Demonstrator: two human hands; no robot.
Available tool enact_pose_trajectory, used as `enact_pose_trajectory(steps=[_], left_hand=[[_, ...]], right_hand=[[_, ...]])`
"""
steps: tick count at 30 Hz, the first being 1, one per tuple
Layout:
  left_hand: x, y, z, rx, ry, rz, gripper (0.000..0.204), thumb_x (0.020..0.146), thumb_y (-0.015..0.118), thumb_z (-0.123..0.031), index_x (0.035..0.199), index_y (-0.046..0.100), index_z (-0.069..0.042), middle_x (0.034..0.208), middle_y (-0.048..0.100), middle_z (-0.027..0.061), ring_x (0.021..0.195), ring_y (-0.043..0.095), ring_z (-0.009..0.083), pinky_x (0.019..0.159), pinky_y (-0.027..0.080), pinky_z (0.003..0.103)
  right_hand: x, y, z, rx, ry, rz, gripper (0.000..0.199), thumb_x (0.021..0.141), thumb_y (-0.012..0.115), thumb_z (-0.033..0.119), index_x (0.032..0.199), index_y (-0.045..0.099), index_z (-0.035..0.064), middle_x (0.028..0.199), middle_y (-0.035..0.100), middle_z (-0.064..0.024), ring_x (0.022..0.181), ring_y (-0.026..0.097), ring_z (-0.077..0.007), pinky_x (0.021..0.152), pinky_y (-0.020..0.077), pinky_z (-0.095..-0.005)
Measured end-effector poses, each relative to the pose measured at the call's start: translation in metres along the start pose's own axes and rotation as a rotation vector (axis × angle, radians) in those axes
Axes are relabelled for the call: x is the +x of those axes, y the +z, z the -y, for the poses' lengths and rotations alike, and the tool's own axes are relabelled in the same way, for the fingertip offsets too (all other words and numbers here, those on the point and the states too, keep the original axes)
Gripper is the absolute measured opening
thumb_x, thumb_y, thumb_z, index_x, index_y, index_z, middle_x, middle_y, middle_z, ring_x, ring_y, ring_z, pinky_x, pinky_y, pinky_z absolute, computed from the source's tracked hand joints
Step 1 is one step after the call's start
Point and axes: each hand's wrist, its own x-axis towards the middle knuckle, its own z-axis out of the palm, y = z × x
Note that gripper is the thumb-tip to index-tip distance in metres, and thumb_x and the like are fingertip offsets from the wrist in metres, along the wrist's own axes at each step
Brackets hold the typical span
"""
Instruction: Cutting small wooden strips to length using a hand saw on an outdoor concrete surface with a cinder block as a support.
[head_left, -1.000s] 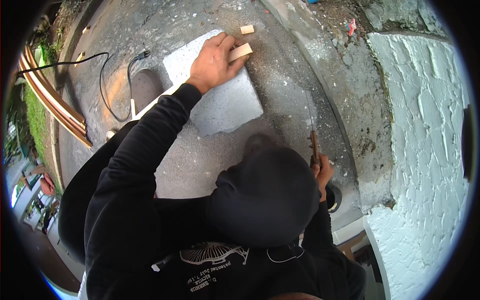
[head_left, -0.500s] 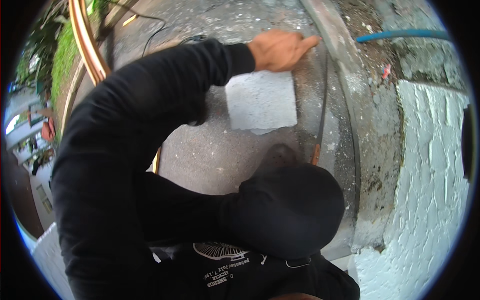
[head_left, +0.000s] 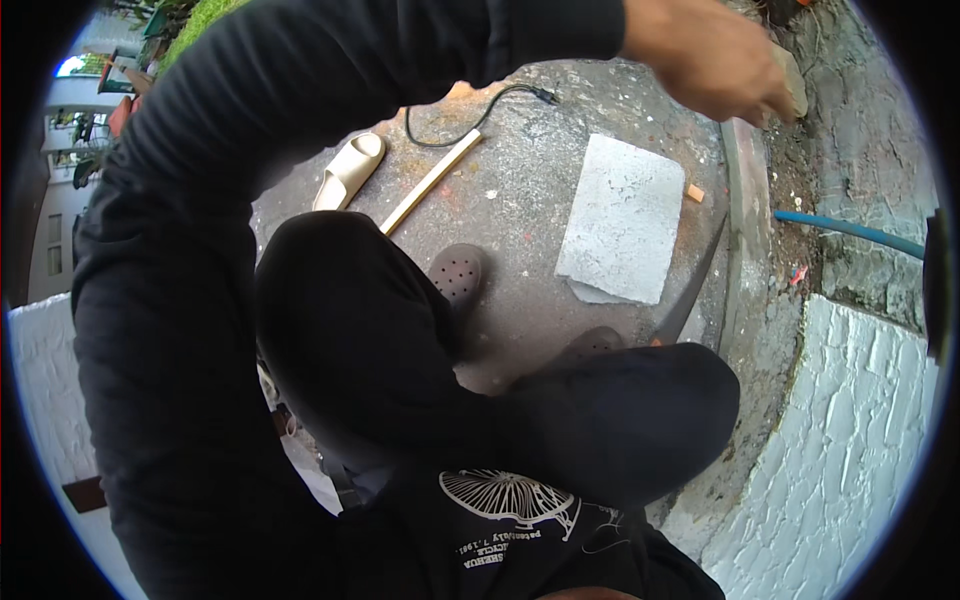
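One bare left hand (head_left: pixel 705 58) shows on my remote feed, beyond the pale slab (head_left: pixel 625 215) and to its right, fingers bent and motion-blurred. At its fingertips I see a beige piece (head_left: pixel 791 85), also beyond the slab on the right; I cannot tell whether the hand is clamped on it or merely in front of it. The right hand is outside my view, so I cannot tell its state.

Just beside the slab's right edge lies a small wood block (head_left: pixel 695 193). Right of the slab and nearer the body, I find a handsaw (head_left: pixel 692 287), its handle mostly hidden by a knee. Left of the slab I make out a wood strip (head_left: pixel 432 182), then a cream slipper (head_left: pixel 350 172). Well to the slab's right is a blue hose (head_left: pixel 850 228).
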Motion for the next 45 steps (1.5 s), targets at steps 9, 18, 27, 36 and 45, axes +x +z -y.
enact_pose_trajectory(steps=[9, 18, 27, 36, 45], left_hand=[[-0.178, 0.169, 0.132, 0.080, -0.391, 0.283, 0.059, 0.107, 0.059, -0.027, 0.164, 0.042, -0.022, 0.109, 0.070, 0.0143, 0.102, 0.072, 0.0266, 0.100, 0.061, 0.045], [-0.177, 0.222, 0.183, -0.082, -0.346, 0.279, 0.069, 0.103, 0.062, -0.036, 0.166, 0.037, -0.028, 0.133, 0.071, 0.0169, 0.115, 0.072, 0.0360, 0.106, 0.057, 0.050], [-0.202, 0.249, 0.198, -0.081, -0.376, 0.074, 0.086, 0.101, 0.070, -0.031, 0.171, 0.020, -0.027, 0.136, 0.070, 0.0187, 0.118, 0.070, 0.0386, 0.102, 0.056, 0.052], [-0.335, 0.219, 0.097, -0.027, -1.180, -0.438, 0.041, 0.090, 0.082, -0.036, 0.108, 0.063, -0.004, 0.088, 0.071, 0.0155, 0.083, 0.070, 0.0356, 0.074, 0.054, 0.046], [-0.437, 0.344, -0.051, -0.053, -1.461, -0.539, 0.045, 0.084, 0.089, -0.018, 0.119, 0.063, -0.005, 0.101, 0.071, 0.0145, 0.096, 0.071, 0.0349, 0.084, 0.056, 0.043]], right_hand=[[-0.039, -0.018, 0.011, -0.134, 0.186, 0.019, 0.044, 0.100, 0.071, 0.039, 0.129, 0.062, 0.0077, 0.093, 0.070, -0.0242, 0.095, 0.070, -0.0463, 0.082, 0.0539, -0.0509], [-0.046, 0.017, -0.032, -0.005, 0.036, -0.270, 0.042, 0.092, 0.080, 0.037, 0.102, 0.058, 0.0023, 0.089, 0.066, -0.0250, 0.088, 0.062, -0.0514, 0.080, 0.0458, -0.0552], [-0.043, 0.016, -0.022, -0.026, 0.021, -0.258, 0.039, 0.093, 0.079, 0.033, 0.105, 0.058, 0.0010, 0.091, 0.067, -0.0248, 0.089, 0.062, -0.0513, 0.081, 0.0454, -0.0545], [-0.045, 0.011, -0.028, -0.044, 0.069, -0.200, 0.043, 0.097, 0.076, 0.033, 0.117, 0.059, -0.0011, 0.096, 0.068, -0.0290, 0.090, 0.062, -0.0546, 0.084, 0.0461, -0.0562], [-0.043, -0.004, -0.014, -0.059, 0.170, -0.065, 0.048, 0.097, 0.075, 0.040, 0.114, 0.055, -0.0004, 0.090, 0.067, -0.0298, 0.087, 0.064, -0.0555, 0.075, 0.0485, -0.0579]])
